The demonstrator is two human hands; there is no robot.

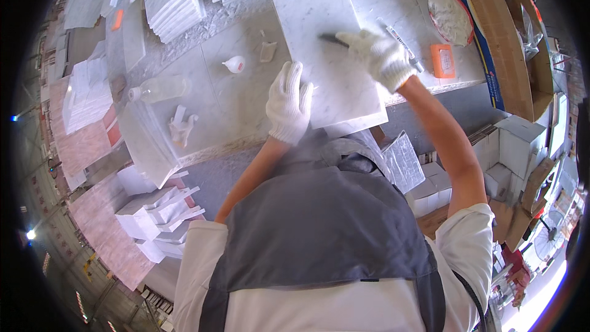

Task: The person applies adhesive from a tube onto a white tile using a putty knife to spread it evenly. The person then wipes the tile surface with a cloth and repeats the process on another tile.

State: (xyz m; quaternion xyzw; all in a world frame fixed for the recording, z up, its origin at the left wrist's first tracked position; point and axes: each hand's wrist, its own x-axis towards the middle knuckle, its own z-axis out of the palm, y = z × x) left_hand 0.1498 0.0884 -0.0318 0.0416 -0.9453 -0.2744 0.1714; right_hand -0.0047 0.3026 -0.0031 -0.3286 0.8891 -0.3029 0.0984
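Slab of grey-veined white stone (329, 86) lies on the workbench (212, 101); at its left edge, gloved left hand (290, 101) open, extended; at right, gloved right hand (381, 58) grips a thin dark tool (332, 39) over it.

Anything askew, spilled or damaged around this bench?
Yes: the pale strips at lower left lie jumbled at odd angles, unlike the neat slab stack up top. A crumpled white item, too unclear to identify, lies on the bench. No obvious spill, or damage to the central slab.
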